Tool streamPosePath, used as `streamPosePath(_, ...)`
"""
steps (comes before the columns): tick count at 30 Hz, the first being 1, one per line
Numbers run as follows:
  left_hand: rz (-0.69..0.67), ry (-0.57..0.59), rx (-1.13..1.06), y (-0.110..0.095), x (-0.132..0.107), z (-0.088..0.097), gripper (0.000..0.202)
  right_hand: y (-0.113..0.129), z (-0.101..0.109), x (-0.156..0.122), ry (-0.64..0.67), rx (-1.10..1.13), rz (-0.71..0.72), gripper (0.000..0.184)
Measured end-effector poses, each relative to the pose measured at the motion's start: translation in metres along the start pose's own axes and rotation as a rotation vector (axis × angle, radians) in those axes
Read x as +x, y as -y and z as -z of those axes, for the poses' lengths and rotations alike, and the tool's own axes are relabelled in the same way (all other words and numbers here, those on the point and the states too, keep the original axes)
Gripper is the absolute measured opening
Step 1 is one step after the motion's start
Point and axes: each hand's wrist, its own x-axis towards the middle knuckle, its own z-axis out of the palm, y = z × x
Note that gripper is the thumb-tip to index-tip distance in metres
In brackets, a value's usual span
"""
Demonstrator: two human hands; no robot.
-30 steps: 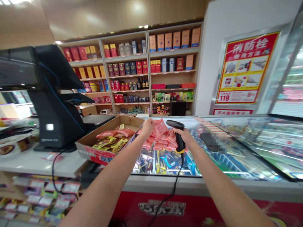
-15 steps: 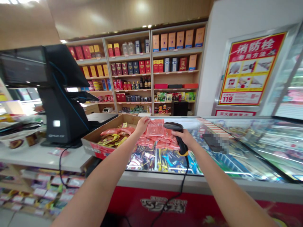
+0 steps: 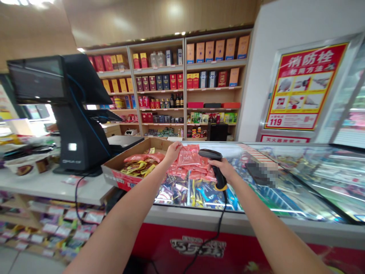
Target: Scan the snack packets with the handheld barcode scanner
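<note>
My left hand [image 3: 173,150] pinches a small pink snack packet [image 3: 188,156] and holds it up above a pile of similar pink packets [image 3: 196,173] lying on the glass lid of a chest freezer [image 3: 273,190]. My right hand [image 3: 224,167] grips a black corded barcode scanner [image 3: 214,164], its head pointing left at the held packet. The scanner's black cable [image 3: 212,236] hangs down over the freezer's front.
An open cardboard box [image 3: 116,171] of red and yellow snack packets sits left of the pile. A black checkout terminal [image 3: 71,114] stands on the white counter [image 3: 51,186]. Shelves of boxed goods [image 3: 188,83] line the back wall; a red poster [image 3: 302,87] hangs at right.
My left hand lifted one pink packet off the pile and turned it flat toward the scanner. The view shifted slightly to the left; the right hand stayed about where it was.
</note>
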Motion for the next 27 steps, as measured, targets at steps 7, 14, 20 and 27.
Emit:
streamPosePath(7,0.064,-0.011,0.020,-0.005,0.000,0.008,0.013,-0.008,-0.009,0.007,-0.003,-0.003,0.015,0.019)
streamPosePath(14,0.245,-0.252,0.210,0.012,0.012,0.065,0.015,-0.002,-0.064,0.038,0.106,0.066,0.012,0.018)
streamPosePath(20,0.406,-0.474,0.281,0.058,-0.001,0.120,0.015,-0.003,-0.125,0.066,0.191,0.129,-0.105,0.014)
streamPosePath(27,0.566,-0.423,0.390,0.089,-0.015,0.134,0.012,-0.010,-0.163,0.073,0.240,0.131,-0.137,0.013)
